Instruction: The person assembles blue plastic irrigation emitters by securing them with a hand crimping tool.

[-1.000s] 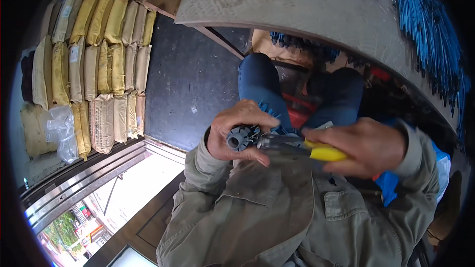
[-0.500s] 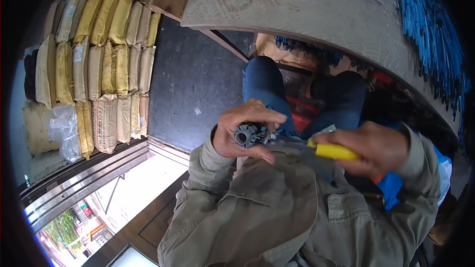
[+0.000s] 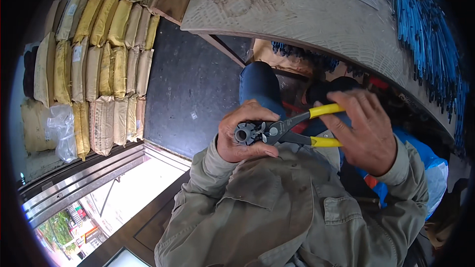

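Grey slotted cylinder [image 3: 248, 129] lies within left fingers [image 3: 261, 113], apparently clasping it; right fingers [image 3: 355, 108] pinch yellow-handled pliers [image 3: 295, 120]

The jacket [image 3: 277, 232] is dull green-brown and full of creases, with long sleeves [image 3: 411, 183] and a stitched pocket flap [image 3: 343, 209]. A seam [image 3: 312, 202] runs down its front. The pants [image 3: 260, 86] are dark blue.

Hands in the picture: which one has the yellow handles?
The right hand: it's on the yellow handles of the pliers, while the left hand curls around a round grey piece with a hole.
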`<state>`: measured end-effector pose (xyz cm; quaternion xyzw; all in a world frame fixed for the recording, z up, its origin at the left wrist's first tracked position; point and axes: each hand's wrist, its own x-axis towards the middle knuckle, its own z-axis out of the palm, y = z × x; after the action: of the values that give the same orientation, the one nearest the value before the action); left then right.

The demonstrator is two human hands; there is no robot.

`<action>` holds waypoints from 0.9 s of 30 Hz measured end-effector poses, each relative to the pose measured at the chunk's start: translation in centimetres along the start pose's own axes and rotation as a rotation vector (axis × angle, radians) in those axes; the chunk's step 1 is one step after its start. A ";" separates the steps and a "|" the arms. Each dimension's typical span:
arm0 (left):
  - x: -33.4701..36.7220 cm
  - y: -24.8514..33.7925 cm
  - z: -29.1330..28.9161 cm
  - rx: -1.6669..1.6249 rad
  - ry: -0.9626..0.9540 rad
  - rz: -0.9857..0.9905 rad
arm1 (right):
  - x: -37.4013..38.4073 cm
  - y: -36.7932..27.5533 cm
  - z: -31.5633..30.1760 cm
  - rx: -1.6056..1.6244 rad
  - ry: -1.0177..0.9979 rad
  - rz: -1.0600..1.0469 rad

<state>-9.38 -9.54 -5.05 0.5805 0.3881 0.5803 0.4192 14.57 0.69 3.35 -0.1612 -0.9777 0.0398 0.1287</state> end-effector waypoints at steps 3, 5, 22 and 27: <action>0.1 0.1 0.6 0.013 0.048 0.000 | -0.1 -0.1 -0.4 -0.031 -0.053 0.005; -0.1 0.1 0.6 0.032 0.078 0.009 | 0.3 0.0 0.0 -0.042 -0.069 -0.010; 0.6 0.5 0.9 0.075 0.114 -0.041 | -0.2 1.1 1.5 -0.062 -0.104 -0.035; 1.0 0.7 0.5 0.040 0.007 -0.059 | 0.1 1.6 0.3 0.403 -0.261 0.090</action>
<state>-8.93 -8.90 -4.00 0.5750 0.4181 0.5619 0.4228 14.89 2.18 2.93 -0.1689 -0.9502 0.2604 0.0292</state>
